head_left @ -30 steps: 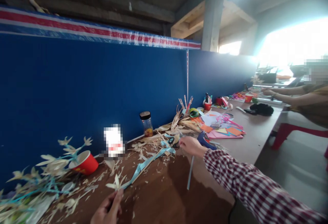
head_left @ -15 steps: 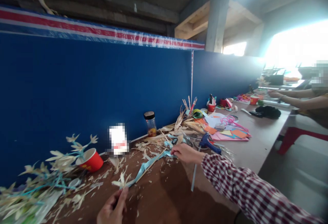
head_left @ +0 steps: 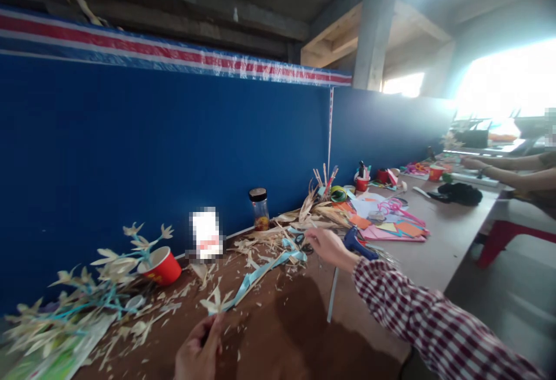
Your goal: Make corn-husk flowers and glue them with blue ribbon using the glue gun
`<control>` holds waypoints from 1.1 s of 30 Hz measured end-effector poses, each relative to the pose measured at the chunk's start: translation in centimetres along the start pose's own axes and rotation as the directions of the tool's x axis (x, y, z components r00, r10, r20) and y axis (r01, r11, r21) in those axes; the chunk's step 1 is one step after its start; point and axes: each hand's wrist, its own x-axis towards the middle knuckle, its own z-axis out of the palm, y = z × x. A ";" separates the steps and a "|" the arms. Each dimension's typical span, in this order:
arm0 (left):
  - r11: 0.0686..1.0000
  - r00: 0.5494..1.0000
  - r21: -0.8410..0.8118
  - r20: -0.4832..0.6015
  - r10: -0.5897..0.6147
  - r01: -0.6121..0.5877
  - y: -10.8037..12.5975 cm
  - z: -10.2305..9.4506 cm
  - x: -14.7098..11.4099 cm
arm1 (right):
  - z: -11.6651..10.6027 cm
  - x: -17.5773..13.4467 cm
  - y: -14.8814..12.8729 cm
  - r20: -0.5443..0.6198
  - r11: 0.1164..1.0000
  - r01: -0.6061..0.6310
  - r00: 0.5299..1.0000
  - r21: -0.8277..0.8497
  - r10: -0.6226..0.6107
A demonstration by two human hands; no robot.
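Observation:
In the lower middle, my left hand (head_left: 200, 342) pinches the base of a pale husk flower (head_left: 217, 302). A light-blue ribbon strip (head_left: 256, 276) trails from the flower across the brown table, beside a thin straw-coloured stem (head_left: 263, 273). My right hand (head_left: 328, 247), in a checked sleeve, is over the clutter at mid table with its fingers curled together. Dark-handled scissors (head_left: 299, 240) lie by its fingertips; whether they touch is unclear. What the fingers hold, if anything, is hidden. A blue glue gun (head_left: 358, 244) lies just right of that hand.
Finished husk flowers (head_left: 108, 264) and a red paper cup (head_left: 165, 267) stand at left. A lidded jar (head_left: 259, 209) is against the blue partition (head_left: 174, 136). Husk scraps litter the table; coloured paper (head_left: 391, 229) lies farther right. Another person's arms (head_left: 508, 171) are at far right.
My right hand has let go of the blue ribbon's far end and moved up and right, to the scissors. My left hand still holds the flower. The view has shifted slightly.

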 end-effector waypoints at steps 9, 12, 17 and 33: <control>1.000 1.000 0.026 -0.004 0.003 -0.003 -0.3 -0.4 0.4 | 3.9 -2.9 -5.0 0.127 0.961 0.273 0.953 0.043 -0.276; 1.000 1.000 0.000 -0.026 -0.011 0.011 -0.3 -0.3 0.4 | 3.6 -1.0 -3.1 0.092 0.986 0.166 0.982 -0.006 -0.164; 1.000 1.000 -0.012 -0.018 -0.020 0.020 -0.6 -0.2 0.5 | 2.4 2.1 0.5 0.036 0.997 0.027 0.999 -0.077 -0.025; 0.999 1.000 -0.049 0.018 -0.011 0.012 -1.8 -0.1 1.1 | 8.4 6.0 -9.4 0.240 0.971 0.223 0.951 -0.085 -0.198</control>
